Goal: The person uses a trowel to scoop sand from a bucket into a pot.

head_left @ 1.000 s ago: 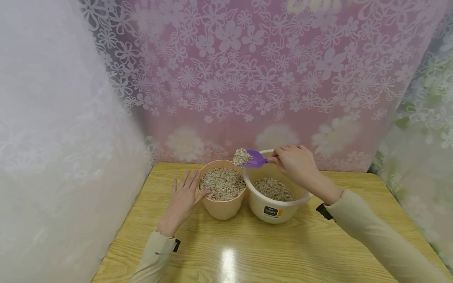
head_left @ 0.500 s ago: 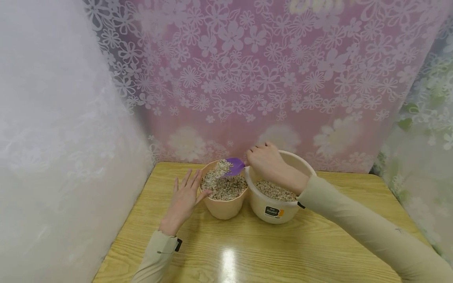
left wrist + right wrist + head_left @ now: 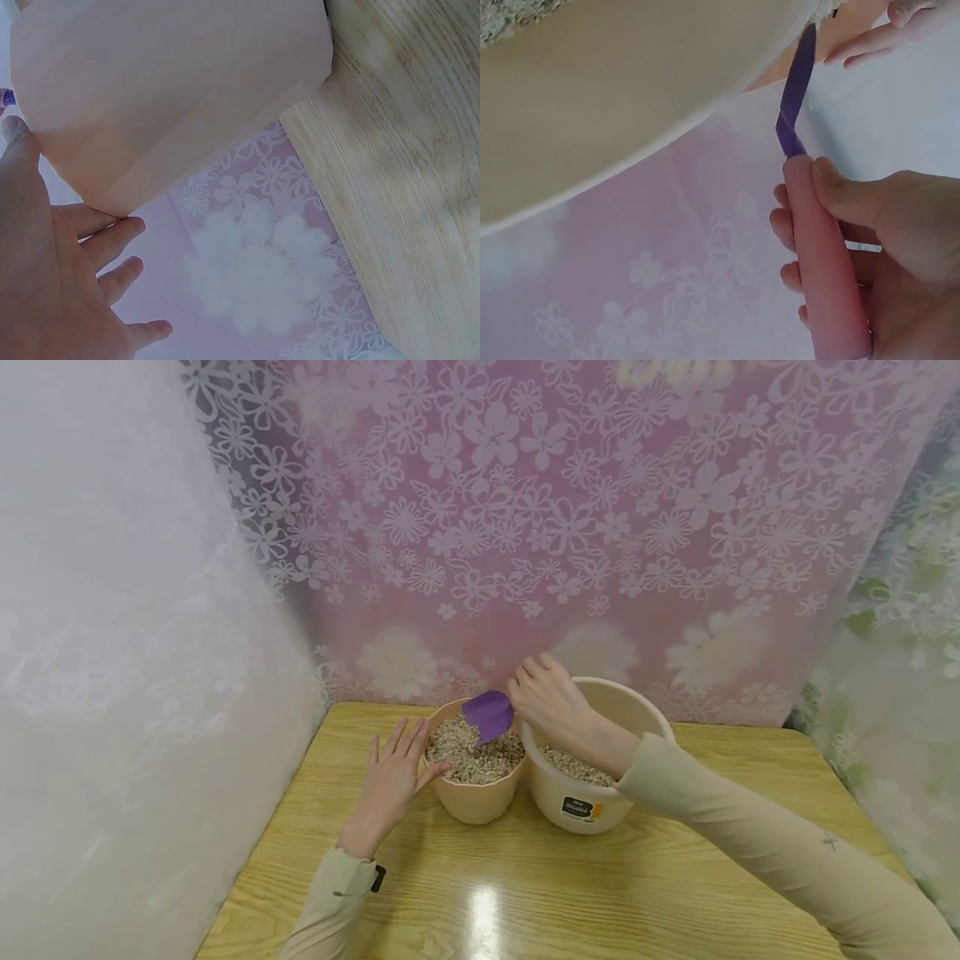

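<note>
My right hand [image 3: 551,700] grips the pink handle [image 3: 826,262] of a small trowel with a purple blade [image 3: 489,717]. The blade is tilted over the peach flowerpot [image 3: 474,802], its edge down by the pale grainy mix [image 3: 468,762] that fills the pot close to the rim. My left hand [image 3: 390,785] rests against the pot's left side, fingers spread and thumb at the rim; in the left wrist view its fingertips [image 3: 133,226] touch the pot wall. A cream tub [image 3: 573,802] stands right beside the pot, with more of the mix [image 3: 577,767] inside, partly hidden by my right forearm.
Both containers stand on a wood-grain table [image 3: 540,893], near its back edge. Behind it hangs a pink flowered curtain [image 3: 480,568]. A whitish sheet [image 3: 135,652] closes the left side, and a green-and-white flowered one [image 3: 900,693] the right.
My right hand has moved left from over the tub, bringing the trowel over the pot and turning it, so its heap of mix has slid off into the pot. The left hand keeps its place.
</note>
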### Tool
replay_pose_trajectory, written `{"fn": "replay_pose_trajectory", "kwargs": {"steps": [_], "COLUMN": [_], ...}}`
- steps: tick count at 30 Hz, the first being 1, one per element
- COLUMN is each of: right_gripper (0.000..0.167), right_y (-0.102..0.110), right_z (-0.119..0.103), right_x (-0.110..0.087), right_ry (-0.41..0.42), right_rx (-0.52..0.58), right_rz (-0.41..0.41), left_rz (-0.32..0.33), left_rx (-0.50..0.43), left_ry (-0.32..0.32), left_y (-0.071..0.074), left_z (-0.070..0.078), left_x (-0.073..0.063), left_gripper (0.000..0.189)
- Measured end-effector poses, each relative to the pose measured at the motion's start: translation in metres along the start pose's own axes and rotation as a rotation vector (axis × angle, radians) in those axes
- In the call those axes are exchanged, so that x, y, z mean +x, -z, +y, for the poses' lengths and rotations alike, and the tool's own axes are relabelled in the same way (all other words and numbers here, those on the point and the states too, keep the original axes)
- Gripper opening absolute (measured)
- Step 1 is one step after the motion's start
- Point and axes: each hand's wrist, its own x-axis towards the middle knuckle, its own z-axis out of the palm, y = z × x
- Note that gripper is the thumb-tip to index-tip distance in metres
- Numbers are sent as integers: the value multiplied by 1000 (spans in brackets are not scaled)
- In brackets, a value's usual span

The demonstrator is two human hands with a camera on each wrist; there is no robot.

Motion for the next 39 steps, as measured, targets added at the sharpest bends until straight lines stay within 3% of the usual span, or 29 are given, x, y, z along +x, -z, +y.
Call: {"fn": "replay_pose_trajectory", "kwargs": {"steps": [3, 5, 8, 14, 18, 23, 32, 39], "right_gripper": [19, 18, 18, 27, 25, 25, 24, 20], "right_y": [1, 2, 4, 6, 1, -6, -19, -34], "right_z": [7, 12, 21, 34, 40, 47, 63, 70], "right_x": [-5, -8, -13, -28, -42, -62, -101, -133], "right_ry": [-20, -64, -156, -372, -440, -463, -496, -426], "right_rx": [-73, -53, 95, 485, 607, 629, 613, 441], "right_rz": [44, 51, 6, -216, -217, -179, -187, -142], "left_rz": [5, 7, 8, 6, 0, -8, -27, -35], "left_rx": [14, 17, 13, 28, 24, 13, 17, 22], "left_ry": [-3, -8, -17, -21, -15, -9, -13, 7], "left_y": [0, 0, -1, -2, -2, -2, 0, 7], "left_z": [0, 0, 0, -1, 0, 1, 0, 9], "left_x": [0, 0, 0, 2, 3, 3, 3, 7], "left_gripper": [80, 80, 80, 81, 80, 79, 81, 81]}}
